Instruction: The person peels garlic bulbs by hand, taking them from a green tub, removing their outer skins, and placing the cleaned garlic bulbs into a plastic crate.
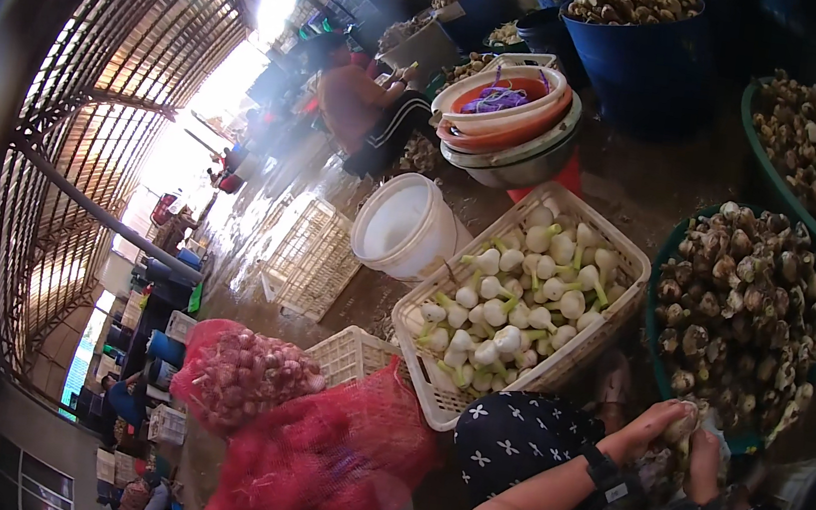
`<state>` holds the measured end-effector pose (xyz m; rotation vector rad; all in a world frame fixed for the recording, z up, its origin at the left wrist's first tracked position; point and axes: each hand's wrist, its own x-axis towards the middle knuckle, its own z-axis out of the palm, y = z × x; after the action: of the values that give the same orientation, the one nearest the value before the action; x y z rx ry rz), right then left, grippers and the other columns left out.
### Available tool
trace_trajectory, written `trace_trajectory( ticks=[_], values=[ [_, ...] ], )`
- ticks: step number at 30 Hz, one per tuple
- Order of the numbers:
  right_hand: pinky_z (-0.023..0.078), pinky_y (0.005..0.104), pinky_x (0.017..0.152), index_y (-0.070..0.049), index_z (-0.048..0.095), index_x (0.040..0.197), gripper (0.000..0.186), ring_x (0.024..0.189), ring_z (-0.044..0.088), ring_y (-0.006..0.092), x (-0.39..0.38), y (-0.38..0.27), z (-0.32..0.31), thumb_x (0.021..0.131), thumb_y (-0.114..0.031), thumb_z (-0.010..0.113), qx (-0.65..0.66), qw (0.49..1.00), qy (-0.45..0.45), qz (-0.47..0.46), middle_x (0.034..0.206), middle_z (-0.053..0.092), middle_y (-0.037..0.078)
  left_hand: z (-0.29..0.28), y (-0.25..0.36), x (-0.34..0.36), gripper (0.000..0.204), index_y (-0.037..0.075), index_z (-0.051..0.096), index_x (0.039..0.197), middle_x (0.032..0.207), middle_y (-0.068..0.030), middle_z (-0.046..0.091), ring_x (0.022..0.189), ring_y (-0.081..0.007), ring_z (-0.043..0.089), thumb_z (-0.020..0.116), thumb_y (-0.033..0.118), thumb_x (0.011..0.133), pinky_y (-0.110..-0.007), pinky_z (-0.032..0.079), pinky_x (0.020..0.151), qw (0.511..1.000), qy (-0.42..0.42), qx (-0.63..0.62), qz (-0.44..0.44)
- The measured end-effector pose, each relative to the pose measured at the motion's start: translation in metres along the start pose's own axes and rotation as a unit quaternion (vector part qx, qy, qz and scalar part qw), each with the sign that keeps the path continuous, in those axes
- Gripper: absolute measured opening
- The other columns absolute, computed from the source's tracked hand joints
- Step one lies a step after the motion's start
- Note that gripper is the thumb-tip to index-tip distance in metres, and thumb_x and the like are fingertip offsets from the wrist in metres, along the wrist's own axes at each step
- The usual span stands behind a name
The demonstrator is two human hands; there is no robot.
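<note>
Bearings are taken from the two hands, at four o'clock in the view. Left hand (652, 430) and right hand (704, 464) meet over the lap at a pale-brown garlic bulb (682, 423); the fingers appear curled in on it, but contact is small and partly hidden — I cannot tell whether either hand is clenched or which one bears the weight. Finished work: at ten o'clock a cream plastic crate (566, 372) contains white garlic bulbs (507, 315) with short green stems, piled well up its walls; I judge this crate nearly full. Outstanding work: between twelve and one, just beyond the hands, a green tub (653, 318) is heaped with brown, husk-on bulbs (741, 293). A second green tub (755, 154) of similar stock stands further out on that bearing, and a blue tub (630, 69) near half past eleven is likewise heaped. On this evidence the bulb in hand is unfinished, and far more stock appears untreated than cleaned.
</note>
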<state>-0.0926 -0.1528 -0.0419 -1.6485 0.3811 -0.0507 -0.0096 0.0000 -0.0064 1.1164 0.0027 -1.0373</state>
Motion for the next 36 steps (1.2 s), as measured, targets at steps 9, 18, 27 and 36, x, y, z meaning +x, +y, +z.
trace_trajectory(
  ticks=[9,18,27,36],
  values=[
    [0.042,0.0249,0.060,0.000,0.059,0.088,0.018,0.067,0.051,0.0068,-0.007,-0.038,-0.015,0.090,-0.015,0.048,-0.100,0.989,-0.078,0.073,0.076,0.059,0.000,0.014,0.042,-0.023,0.067,0.002,0.039,0.129,0.114,-0.0207,0.055,0.104,-0.0339,0.054,0.064,0.026,0.071,-0.036,0.043,0.087,0.894,-0.057,0.442,0.034],
    [0.042,0.0296,0.086,-0.002,0.051,0.114,0.026,0.097,0.056,0.0168,-0.011,-0.036,-0.031,0.093,-0.012,0.038,0.327,0.939,0.013,0.109,0.106,0.058,0.005,0.028,-0.004,-0.007,0.029,0.001,0.055,0.095,0.124,-0.0152,0.050,0.121,-0.0307,0.043,0.061,-0.006,0.067,-0.038,0.035,0.099,0.844,0.020,0.374,0.383],
    [0.041,0.0327,0.078,-0.004,0.056,0.081,0.004,0.088,0.053,0.0248,-0.055,-0.098,-0.029,0.080,0.000,0.055,-0.052,0.972,-0.169,-0.158,0.093,0.054,0.009,-0.012,-0.037,0.006,0.026,0.002,0.057,0.100,0.085,-0.0047,0.063,0.074,-0.0132,0.061,0.047,0.026,0.093,-0.025,0.048,0.057,0.955,0.133,-0.262,-0.033],
    [0.046,0.0312,0.062,-0.009,0.044,0.080,0.013,0.068,0.053,0.0178,-0.065,-0.134,-0.074,0.088,-0.019,0.046,0.348,0.920,0.052,-0.172,0.077,0.053,0.004,-0.020,-0.019,0.012,0.022,0.003,0.057,0.099,0.087,-0.0085,0.063,0.072,-0.0187,0.062,0.046,0.021,0.092,-0.029,0.052,0.058,0.854,0.241,-0.427,-0.175]
  ],
)
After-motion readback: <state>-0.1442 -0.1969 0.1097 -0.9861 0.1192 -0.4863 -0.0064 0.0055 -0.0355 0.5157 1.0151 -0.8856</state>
